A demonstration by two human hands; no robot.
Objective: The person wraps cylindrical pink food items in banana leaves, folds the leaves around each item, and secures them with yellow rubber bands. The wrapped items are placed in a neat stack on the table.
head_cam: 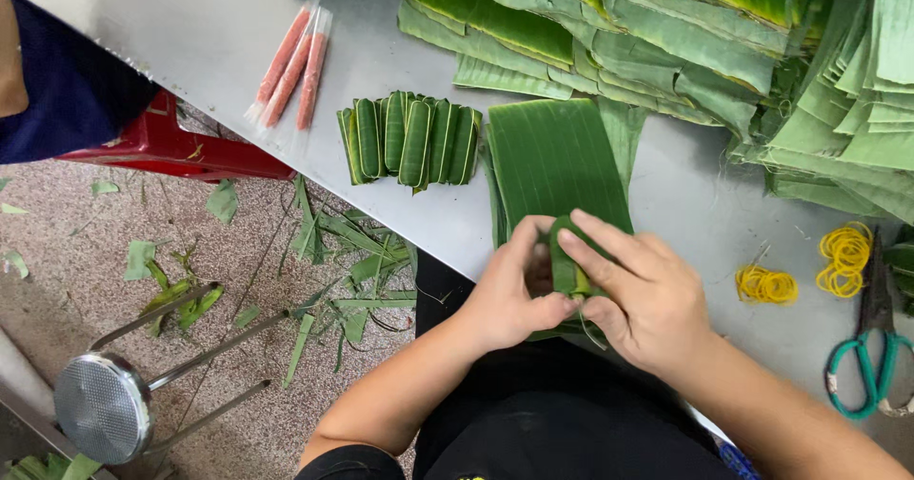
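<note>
1. Leftmost, far: three pink sausage sticks (290,66) in clear wrap on the grey table (209,23).
2. Centre: about eight ribbed leaf-wrapped rolls (409,140).
3. Near edge: left hand (509,294) and right hand (638,294) pinch a half-folded leaf parcel (567,266) over flat banana leaves (557,156).
4. Right: two yellow rubber-band heaps (764,285), teal-handled scissors (871,356).

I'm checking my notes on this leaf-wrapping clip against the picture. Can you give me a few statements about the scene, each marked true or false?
1. Both hands, left hand and right hand, are on a folded green leaf. True.
2. The finished leaf rolls lie on the floor. False: they sit in a row on the grey table.
3. The scissors have red handles. False: the handles are teal.
4. Yellow rubber bands lie on the table to the person's right. True.
5. A metal stool lies tipped on the floor. True.
</note>
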